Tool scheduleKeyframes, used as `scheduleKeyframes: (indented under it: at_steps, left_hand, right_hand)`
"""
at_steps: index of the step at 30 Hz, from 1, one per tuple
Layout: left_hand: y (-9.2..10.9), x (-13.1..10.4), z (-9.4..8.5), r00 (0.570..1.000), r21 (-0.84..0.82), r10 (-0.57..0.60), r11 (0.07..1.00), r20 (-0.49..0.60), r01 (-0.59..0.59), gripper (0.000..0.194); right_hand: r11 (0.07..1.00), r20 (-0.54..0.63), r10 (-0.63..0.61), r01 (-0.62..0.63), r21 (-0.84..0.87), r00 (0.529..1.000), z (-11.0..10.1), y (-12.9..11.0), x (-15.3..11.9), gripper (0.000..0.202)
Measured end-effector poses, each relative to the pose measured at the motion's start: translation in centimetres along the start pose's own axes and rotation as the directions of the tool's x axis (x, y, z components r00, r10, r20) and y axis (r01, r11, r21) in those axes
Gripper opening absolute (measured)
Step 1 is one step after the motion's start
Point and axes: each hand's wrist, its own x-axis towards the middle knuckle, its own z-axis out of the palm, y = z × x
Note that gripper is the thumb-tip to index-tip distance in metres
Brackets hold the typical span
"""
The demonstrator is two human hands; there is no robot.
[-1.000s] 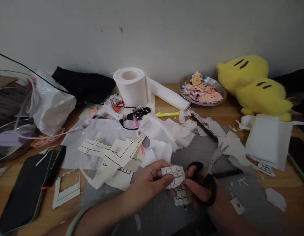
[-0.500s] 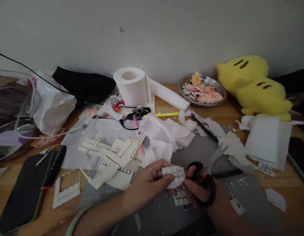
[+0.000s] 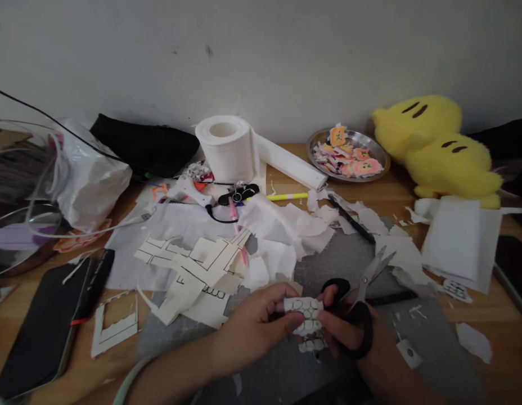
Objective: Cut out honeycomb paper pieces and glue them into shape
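Note:
Low in the middle of the head view, my left hand (image 3: 263, 318) pinches a small white paper cutout (image 3: 304, 315) with black rounded outlines drawn on it. A second patterned piece (image 3: 313, 342) shows just beneath it, partly hidden by my fingers. My right hand (image 3: 343, 329) has a pair of scissors (image 3: 362, 292) hooked on its fingers by the black handles. The blades stand apart and point up and away from the paper. My right fingertips touch the right edge of the cutout.
A grey cutting mat (image 3: 324, 261) lies under the hands, with paper scraps (image 3: 269, 259) and cream cutouts (image 3: 193, 270) around. Behind stand a tissue roll (image 3: 225, 152), a metal bowl (image 3: 385, 169) of paper pieces and yellow plush toys (image 3: 449, 163). A phone (image 3: 41, 326) lies left.
The patterned cutout has shifted slightly right and down between my hands and tilted, covering more of the lower piece. The scissors have moved a little to the right.

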Motion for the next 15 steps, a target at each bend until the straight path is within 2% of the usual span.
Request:
scheduleKeyframes:
  at_steps: [9,12,15]
  left_hand:
    - [0.0,0.1,0.0,1.000,-0.002,-0.009,1.000,0.005,0.009,0.032]
    - [0.0,0.1,0.1,1.000,-0.025,-0.018,1.000,-0.001,0.018,0.032]
    - [0.0,0.1,0.1,1.000,-0.048,-0.018,0.999,-0.008,0.018,0.032]
  right_hand:
    - [0.999,0.065,-0.039,0.037,0.027,0.997,-0.9,0.9,0.9,0.039]
    - [0.989,-0.015,-0.137,0.137,0.063,0.991,-0.8,0.6,0.8,0.030]
    - [0.958,-0.102,-0.274,0.280,0.055,0.956,-0.3,0.1,0.5,0.026]
